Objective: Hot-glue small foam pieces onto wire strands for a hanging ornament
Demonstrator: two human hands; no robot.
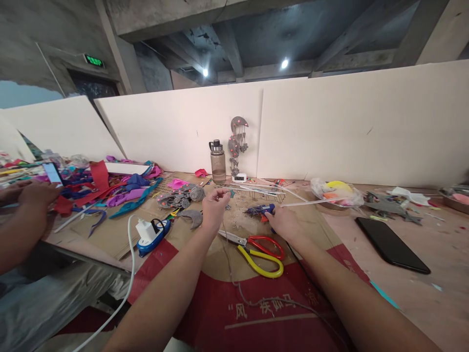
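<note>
My left hand [215,208] is closed in a pinch at a small grey-green piece [232,194], with a thin grey cord [229,259] hanging below it. My right hand [287,222] is wrapped round a blue glue gun [261,209], whose nozzle points left toward my left hand. The two do not touch. In front of my hands lie scissors with one red and one yellow handle [266,269]. A grey crescent piece [191,216] rests left of my left hand, near a ball of grey yarn [197,193].
A bottle [219,164] and a small white clock [239,178] stand at the back by a hanging grey ornament [239,142]. A blue power strip [154,239] lies left, a black phone [392,244] right. Another person's hands [36,193] hold a phone beside colourful fabric scraps [124,190].
</note>
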